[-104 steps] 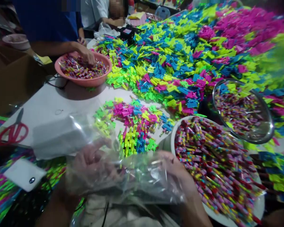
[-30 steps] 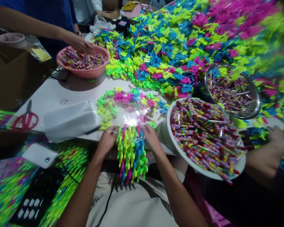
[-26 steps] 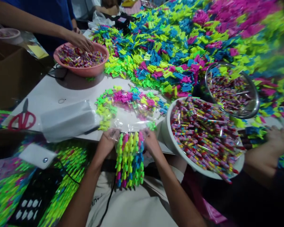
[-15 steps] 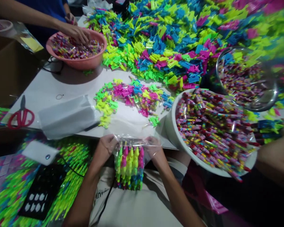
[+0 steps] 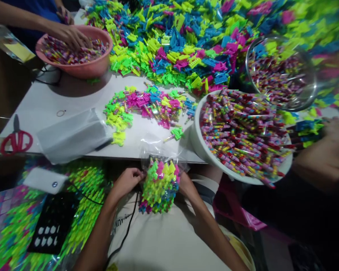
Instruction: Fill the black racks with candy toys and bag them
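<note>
A clear plastic bag [image 5: 161,184] filled with rows of neon green, yellow, pink and blue pieces hangs over my lap at the table's front edge. My left hand [image 5: 129,181] is at its left side, thumb and finger pinched together on the bag's edge. Along the right side of the bag is my right hand [image 5: 185,184], its fingers largely hidden behind the plastic. The bag's loose top stands up against the table edge. Just beyond lies a cluster of small colourful pieces [image 5: 141,99] on the white table [image 5: 81,90].
Red-handled scissors [image 5: 16,141] and a stack of clear bags [image 5: 73,135] lie left. A white tub [image 5: 196,124] of wrapped sticks stands right, near a metal bowl [image 5: 313,84]. A person's hand [image 5: 73,37] reaches into a pink basin [image 5: 101,62]; another person's hand [image 5: 335,135] is far right.
The filled bag has tilted and its contents show more from the side. My left hand has slid down from the top edge, and my right hand has moved down behind the bag. The view has shifted.
</note>
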Action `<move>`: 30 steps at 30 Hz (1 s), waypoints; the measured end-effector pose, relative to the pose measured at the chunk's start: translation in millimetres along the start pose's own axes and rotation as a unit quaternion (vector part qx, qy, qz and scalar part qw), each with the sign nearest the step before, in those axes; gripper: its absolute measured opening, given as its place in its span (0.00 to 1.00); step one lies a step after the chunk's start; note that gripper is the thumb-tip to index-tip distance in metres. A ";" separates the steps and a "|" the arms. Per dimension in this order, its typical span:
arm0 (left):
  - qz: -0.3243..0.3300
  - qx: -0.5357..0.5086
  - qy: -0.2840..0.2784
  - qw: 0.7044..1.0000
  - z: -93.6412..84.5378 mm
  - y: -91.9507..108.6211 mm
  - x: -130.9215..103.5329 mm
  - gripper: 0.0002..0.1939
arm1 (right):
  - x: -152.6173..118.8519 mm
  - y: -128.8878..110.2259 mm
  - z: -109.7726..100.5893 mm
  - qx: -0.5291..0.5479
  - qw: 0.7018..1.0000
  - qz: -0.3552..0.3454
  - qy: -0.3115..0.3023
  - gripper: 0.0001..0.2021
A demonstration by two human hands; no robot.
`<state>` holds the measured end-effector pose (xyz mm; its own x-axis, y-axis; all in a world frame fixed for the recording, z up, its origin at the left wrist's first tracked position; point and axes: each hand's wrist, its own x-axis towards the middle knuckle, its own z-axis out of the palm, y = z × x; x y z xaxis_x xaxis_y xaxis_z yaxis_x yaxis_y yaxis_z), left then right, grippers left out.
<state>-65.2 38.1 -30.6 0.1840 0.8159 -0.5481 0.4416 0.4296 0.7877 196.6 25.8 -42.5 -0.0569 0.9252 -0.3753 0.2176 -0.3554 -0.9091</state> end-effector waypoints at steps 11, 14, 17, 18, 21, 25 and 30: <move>0.304 0.233 0.005 0.924 -4.6 -4.4 -33.4 0.28 | -56.7 14.9 -3.7 0.078 0.997 -0.009 -0.008 0.14; 0.259 0.184 0.036 0.948 6.5 -19.4 -30.0 0.23 | -59.1 21.8 13.2 0.069 0.997 -0.037 0.026 0.20; 0.186 0.096 0.070 0.975 20.3 -33.0 -25.2 0.18 | -55.6 18.8 20.7 0.049 0.998 -0.038 0.030 0.18; 0.175 0.074 0.084 0.978 23.7 -35.7 -24.8 0.18 | -54.1 15.2 21.4 0.037 0.998 -0.040 0.035 0.16; 0.162 0.008 0.144 0.976 26.9 -31.3 -28.3 0.17 | -46.9 -2.7 23.1 0.002 0.996 -0.053 0.071 0.10; 0.131 -0.060 0.201 0.969 16.0 1.7 -34.1 0.14 | -24.4 -35.8 28.9 -0.046 0.992 -0.063 0.101 0.10; 0.091 -0.104 0.165 0.977 -2.5 27.2 -27.8 0.15 | 6.6 -65.0 23.5 -0.100 0.990 -0.066 0.079 0.12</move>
<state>-60.5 28.1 6.7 -0.0644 0.9518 -0.2999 0.2327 0.3065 0.9230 159.3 51.8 9.8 0.0509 0.9768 -0.2078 0.4069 -0.2103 -0.8889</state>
